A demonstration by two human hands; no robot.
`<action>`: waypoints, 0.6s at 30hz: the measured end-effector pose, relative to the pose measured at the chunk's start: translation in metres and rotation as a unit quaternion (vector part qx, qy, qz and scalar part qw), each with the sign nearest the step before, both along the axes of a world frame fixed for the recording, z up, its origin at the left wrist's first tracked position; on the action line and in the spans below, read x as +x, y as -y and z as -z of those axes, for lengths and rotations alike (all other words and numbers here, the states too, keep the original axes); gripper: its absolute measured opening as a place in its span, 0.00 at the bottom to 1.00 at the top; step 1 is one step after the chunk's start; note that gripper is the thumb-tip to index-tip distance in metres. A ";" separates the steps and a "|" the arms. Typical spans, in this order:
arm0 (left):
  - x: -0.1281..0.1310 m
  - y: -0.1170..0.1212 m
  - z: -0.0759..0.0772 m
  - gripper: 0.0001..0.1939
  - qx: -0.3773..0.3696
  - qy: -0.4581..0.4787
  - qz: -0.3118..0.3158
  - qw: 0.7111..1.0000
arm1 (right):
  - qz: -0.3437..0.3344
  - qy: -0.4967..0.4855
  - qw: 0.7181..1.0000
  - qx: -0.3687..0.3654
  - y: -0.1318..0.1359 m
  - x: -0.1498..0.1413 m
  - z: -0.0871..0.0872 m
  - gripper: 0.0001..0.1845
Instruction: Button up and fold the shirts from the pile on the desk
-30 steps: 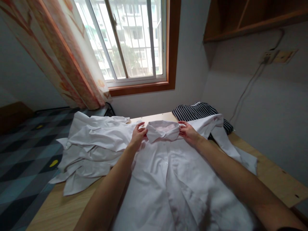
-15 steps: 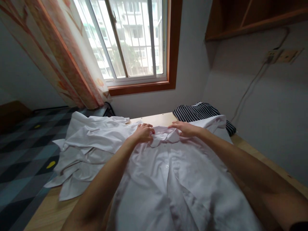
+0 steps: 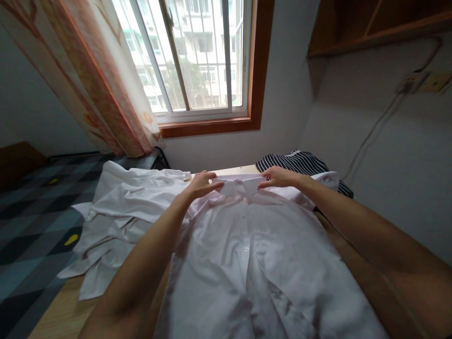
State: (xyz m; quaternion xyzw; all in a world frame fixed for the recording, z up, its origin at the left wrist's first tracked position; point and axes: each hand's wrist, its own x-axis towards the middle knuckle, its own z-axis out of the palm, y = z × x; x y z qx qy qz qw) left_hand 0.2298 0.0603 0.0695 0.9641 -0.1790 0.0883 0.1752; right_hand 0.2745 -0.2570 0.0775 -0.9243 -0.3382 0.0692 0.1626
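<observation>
A white button-up shirt lies front side up before me, its collar at the far end and its button placket running toward me. My left hand grips the left end of the folded collar between thumb and fingers. At the collar's right end, my right hand pinches the cloth the same way. The collar is drawn fairly straight between both hands, with its two points facing me. Part of the shirt's near end runs out of view.
Crumpled white cloth lies on the left of the wooden table. A black-and-white striped cloth sits at the back right. A bed with a checked cover is at the left, below a curtain and window.
Both hands have closed on the collar's ends and spread slightly apart. The collar, rumpled before, is now straighter and lifted a little. The view has shifted slightly.
</observation>
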 end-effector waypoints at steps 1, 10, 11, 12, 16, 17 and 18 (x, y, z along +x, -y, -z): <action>0.004 0.000 0.003 0.17 -0.045 -0.008 -0.003 0.999 | 0.018 -0.008 0.999 0.030 0.000 0.003 0.003 0.17; 0.062 0.014 0.028 0.18 -0.348 -0.079 -0.058 0.932 | 0.144 0.130 0.976 0.096 -0.024 0.052 0.024 0.07; 0.067 0.015 0.029 0.22 -0.335 -0.074 -0.077 0.936 | 0.160 0.121 0.974 0.105 -0.028 0.057 0.028 0.12; 0.071 0.017 0.031 0.26 -0.310 -0.061 -0.101 0.944 | 0.178 0.112 0.971 0.117 -0.032 0.061 0.033 0.19; 0.073 0.028 0.043 0.31 -0.119 0.037 -0.186 0.975 | 0.237 0.110 0.957 0.124 -0.048 0.065 0.055 0.34; 0.070 0.032 0.047 0.29 -0.069 0.062 -0.188 0.978 | 0.253 0.123 0.953 0.113 -0.053 0.062 0.061 0.33; 0.066 0.037 0.051 0.26 -0.023 0.081 -0.182 0.980 | 0.265 0.140 0.948 0.102 -0.058 0.058 0.067 0.30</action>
